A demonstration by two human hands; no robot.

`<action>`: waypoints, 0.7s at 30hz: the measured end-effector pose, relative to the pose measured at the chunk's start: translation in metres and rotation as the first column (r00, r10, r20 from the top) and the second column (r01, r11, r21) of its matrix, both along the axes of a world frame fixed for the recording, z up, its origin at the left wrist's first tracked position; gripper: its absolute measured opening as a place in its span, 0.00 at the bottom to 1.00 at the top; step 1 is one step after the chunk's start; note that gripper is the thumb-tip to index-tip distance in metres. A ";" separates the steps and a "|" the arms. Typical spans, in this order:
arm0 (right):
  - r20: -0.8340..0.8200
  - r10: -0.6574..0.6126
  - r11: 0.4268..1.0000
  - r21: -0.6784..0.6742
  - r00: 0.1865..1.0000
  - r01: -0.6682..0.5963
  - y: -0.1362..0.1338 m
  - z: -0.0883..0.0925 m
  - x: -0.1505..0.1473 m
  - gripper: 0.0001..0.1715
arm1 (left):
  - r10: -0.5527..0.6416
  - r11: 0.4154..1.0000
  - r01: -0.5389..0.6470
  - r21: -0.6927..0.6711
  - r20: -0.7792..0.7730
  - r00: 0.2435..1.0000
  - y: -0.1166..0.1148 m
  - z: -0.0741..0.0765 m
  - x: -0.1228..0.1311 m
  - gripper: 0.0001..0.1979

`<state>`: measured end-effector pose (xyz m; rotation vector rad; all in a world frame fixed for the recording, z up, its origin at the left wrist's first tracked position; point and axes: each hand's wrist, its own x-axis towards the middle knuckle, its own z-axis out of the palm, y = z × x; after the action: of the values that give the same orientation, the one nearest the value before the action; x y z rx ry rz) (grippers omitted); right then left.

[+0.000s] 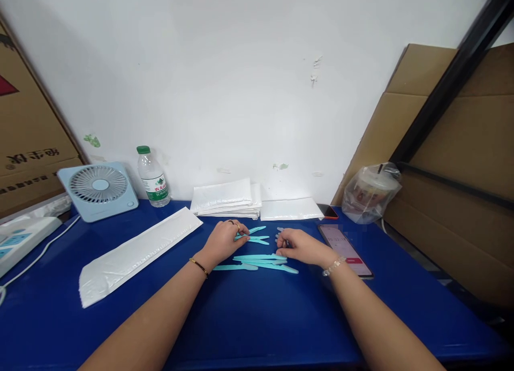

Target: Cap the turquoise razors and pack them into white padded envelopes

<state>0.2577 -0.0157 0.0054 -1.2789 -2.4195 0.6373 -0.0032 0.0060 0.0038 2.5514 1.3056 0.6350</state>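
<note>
Several slim turquoise eyebrow razors (259,259) lie loosely crossed on the blue table, just in front of my hands. My left hand (227,240) has its thumb and fingers pinched together on more turquoise razors (257,238), whose ends stick out to the right of the fingertips. To the right, my right hand (295,245) is closed, with curled fingers. Small pale translucent tips (280,231) show beyond its fingers; the rest of what it holds is hidden. The two hands are apart, facing each other.
A long white padded mailer (140,256) lies left, with stacked mailers (225,197) at the wall. A fan (98,189), water bottle (153,181) and power strip (26,242) stand left. A phone (345,250) and bagged cup (371,191) are right. Cardboard (453,199) flanks the table (273,328).
</note>
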 end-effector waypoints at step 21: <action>-0.051 -0.166 0.984 0.055 0.985 0.169 0.010 -0.002 0.012 0.04 | 0.011 1.000 -0.010 0.006 -0.069 0.998 0.008 -0.003 -0.008 0.10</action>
<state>0.2697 -0.0052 0.0039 -1.4092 -2.2469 0.5376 -0.0117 0.0139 0.0012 2.5949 1.3419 0.5579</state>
